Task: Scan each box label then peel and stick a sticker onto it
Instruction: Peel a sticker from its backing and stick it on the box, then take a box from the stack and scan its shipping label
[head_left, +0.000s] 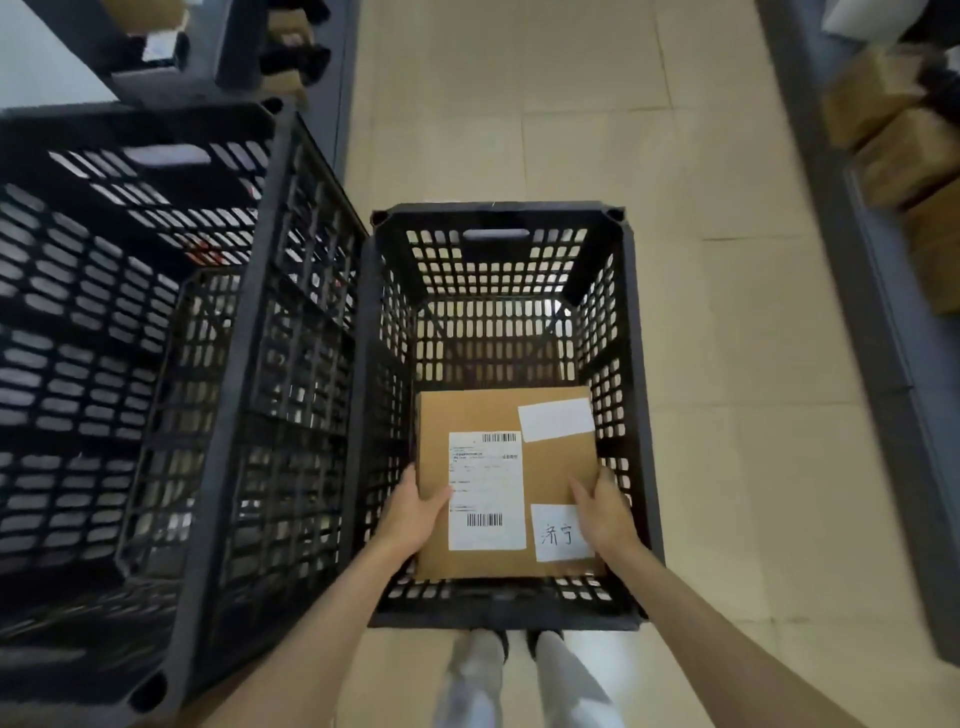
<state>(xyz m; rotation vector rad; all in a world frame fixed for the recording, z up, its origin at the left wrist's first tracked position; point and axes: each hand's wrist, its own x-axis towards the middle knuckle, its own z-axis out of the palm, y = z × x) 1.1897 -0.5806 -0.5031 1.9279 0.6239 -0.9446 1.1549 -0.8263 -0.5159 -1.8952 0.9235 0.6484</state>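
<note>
Both hands grasp one cardboard box inside the black crate: left hand on its left edge, right hand on its right. Its top carries one shipping label and two white stickers.

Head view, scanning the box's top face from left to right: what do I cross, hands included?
left hand → shipping label → handwritten sticker → right hand. The blank white sticker overlaps those columns, so I leave it out.

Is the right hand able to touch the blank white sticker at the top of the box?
Probably yes. The right hand already grips the box just below the blank sticker, and nothing covers it.
</note>
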